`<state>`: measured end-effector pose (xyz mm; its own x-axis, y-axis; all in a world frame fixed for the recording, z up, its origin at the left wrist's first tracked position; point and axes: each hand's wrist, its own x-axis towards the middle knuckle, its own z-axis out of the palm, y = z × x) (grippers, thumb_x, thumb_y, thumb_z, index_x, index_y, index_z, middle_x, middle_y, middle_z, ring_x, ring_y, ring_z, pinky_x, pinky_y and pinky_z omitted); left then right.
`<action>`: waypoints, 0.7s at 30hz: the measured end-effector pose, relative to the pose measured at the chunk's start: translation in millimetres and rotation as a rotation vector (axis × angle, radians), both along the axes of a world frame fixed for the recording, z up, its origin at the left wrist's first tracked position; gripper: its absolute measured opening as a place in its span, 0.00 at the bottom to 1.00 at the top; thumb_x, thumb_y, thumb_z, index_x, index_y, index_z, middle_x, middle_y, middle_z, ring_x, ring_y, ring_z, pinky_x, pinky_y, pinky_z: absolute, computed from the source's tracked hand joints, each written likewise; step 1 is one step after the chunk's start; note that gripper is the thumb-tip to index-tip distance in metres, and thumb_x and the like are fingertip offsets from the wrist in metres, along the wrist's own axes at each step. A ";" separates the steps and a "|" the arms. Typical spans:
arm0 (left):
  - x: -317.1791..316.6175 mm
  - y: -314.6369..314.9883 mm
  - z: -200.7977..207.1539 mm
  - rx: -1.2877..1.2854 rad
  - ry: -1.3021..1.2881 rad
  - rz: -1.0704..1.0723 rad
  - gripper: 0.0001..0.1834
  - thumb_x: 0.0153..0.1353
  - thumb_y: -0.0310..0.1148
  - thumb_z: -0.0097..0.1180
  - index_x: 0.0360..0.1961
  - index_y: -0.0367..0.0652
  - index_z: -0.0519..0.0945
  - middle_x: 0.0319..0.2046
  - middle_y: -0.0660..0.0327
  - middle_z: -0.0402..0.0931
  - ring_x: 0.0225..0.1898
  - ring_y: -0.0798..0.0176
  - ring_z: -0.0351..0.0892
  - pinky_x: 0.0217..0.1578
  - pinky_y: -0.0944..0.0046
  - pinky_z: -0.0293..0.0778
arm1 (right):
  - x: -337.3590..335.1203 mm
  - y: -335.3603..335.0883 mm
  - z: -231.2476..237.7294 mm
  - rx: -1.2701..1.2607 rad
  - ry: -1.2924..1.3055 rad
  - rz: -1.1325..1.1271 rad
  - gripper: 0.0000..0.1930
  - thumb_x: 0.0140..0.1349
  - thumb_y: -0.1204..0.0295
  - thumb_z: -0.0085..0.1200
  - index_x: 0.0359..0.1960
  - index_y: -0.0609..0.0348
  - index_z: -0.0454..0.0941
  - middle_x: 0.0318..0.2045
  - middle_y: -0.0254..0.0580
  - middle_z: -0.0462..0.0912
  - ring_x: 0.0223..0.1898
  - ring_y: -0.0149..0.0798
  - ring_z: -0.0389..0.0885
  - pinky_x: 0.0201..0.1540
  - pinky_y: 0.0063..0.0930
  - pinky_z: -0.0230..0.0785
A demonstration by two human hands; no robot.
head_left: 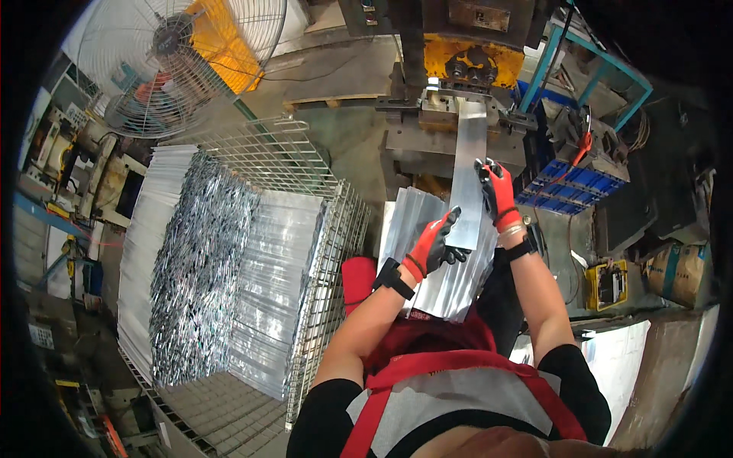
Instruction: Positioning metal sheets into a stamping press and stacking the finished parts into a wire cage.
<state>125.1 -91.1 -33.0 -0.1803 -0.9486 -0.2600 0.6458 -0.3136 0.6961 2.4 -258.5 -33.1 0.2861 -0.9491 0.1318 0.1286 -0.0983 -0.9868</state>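
Observation:
A long, flat, shiny metal strip (pixel 471 145) reaches from the press's die area toward me, its near end above my lap. My left hand (pixel 437 243), in a red glove with black fingers, holds the strip at its near left corner, thumb along the edge and fingers by the end. Further up, on the right edge, my right hand (pixel 498 191), gloved alike, grips the same strip with its fingertips. Beneath lies a stack of similar metal strips (pixel 416 217), partly covered by my left hand and the held strip.
Ahead stands a press with a yellow section (pixel 473 61). At left, a wire cage (pixel 347 229) holds piled metal strips (pixel 275 275); a large fan (pixel 175 38) stands behind it. To the right are a blue crate (pixel 557 187), a teal frame (pixel 634 103) and a yellow bin (pixel 608 285).

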 end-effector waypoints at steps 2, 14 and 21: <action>-0.9 -13.5 -0.9 0.031 0.125 -0.010 0.24 0.61 0.52 0.43 0.46 0.43 0.71 0.30 0.54 0.77 0.23 0.61 0.79 0.15 0.66 0.73 | 12.2 -7.0 5.0 0.014 -0.031 -0.010 0.08 0.57 0.70 0.52 0.30 0.64 0.74 0.25 0.22 0.72 0.28 0.19 0.64 0.32 0.17 0.61; -5.3 -39.0 -11.1 0.092 -0.055 0.151 0.16 0.61 0.48 0.45 0.37 0.47 0.71 0.24 0.65 0.67 0.16 0.59 0.75 0.12 0.66 0.70 | 26.4 -32.0 -15.6 0.177 -0.159 0.039 0.05 0.54 0.70 0.54 0.25 0.57 0.78 0.22 0.23 0.73 0.24 0.21 0.67 0.28 0.18 0.60; -14.1 -35.4 18.5 0.153 -0.065 0.201 0.14 0.57 0.48 0.51 0.28 0.49 0.68 0.22 0.69 0.59 0.16 0.68 0.66 0.14 0.63 0.70 | 24.1 -37.7 -22.3 0.172 -0.147 -0.002 0.05 0.54 0.70 0.54 0.24 0.56 0.78 0.21 0.23 0.73 0.23 0.21 0.67 0.28 0.19 0.60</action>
<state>111.0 -126.5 -14.5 0.0299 -0.9126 -0.4077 0.6612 -0.2878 0.6928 26.4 -296.2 -55.4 0.2740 -0.9617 0.0081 0.2723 0.0695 -0.9597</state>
